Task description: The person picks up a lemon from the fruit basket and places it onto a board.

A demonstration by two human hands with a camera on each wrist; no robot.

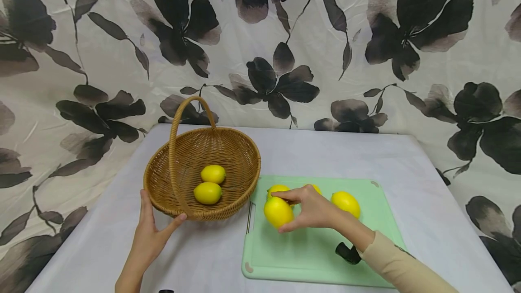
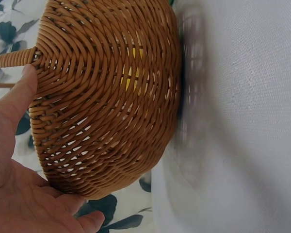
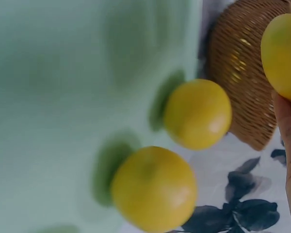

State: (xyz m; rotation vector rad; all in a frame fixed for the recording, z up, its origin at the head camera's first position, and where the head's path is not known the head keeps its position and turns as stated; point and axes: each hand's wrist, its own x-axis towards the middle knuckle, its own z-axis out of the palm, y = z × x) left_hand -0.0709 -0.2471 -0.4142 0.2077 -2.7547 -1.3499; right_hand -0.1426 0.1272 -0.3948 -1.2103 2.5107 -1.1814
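Observation:
A round wicker basket (image 1: 240, 153) with an arched handle stands at the left of the table; two lemons (image 1: 208, 193) lie inside it. Against its near left rim rests my left hand (image 1: 146, 241), thumb and fingers spread; in the left wrist view the thumb touches the rim beside the handle's base. My right hand (image 1: 315, 209) pinches a lemon (image 1: 278, 212) between thumb and fingers above a light green cutting board (image 1: 301, 257). Beyond and beside that hand, other lemons (image 1: 346, 204) sit on the board, one mostly hidden behind the fingers. The right wrist view shows two lemons (image 3: 154, 189) on the board.
A white cloth (image 1: 325, 153) covers the table. Floral fabric (image 1: 281, 71) hangs behind it. The board's left edge lies close to the basket's right side. A black band (image 1: 348, 253) shows beside the right forearm.

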